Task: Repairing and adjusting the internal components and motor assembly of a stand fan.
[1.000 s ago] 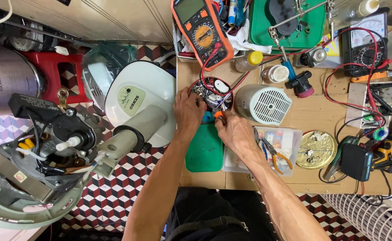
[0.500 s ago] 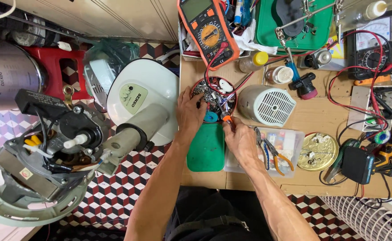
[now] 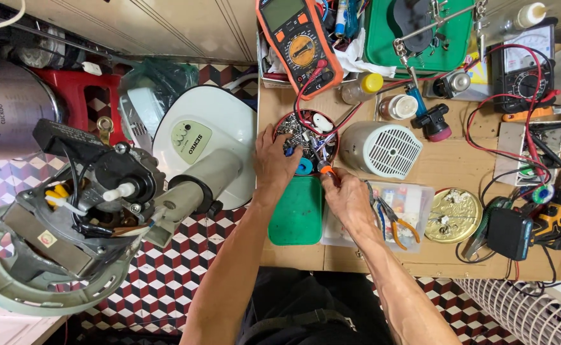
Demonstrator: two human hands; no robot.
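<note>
Grip of right hand [image 3: 349, 199] around orange-handled tool [image 3: 324, 170], tip hidden; left hand [image 3: 274, 163] grip unclear at parts tin [image 3: 281, 124].

Round dish [image 3: 288, 124] contents too small to tell — left hand [image 3: 275, 160] hides near rim.

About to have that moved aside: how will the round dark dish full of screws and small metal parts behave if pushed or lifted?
The round dark dish is heaped with loose screws, so it is probably heavy for its size. Its flat shallow shape suggests it slides rather than tips. A red wire runs by its rim and the left hand rests on its edge; a jolt may scatter parts.
</note>
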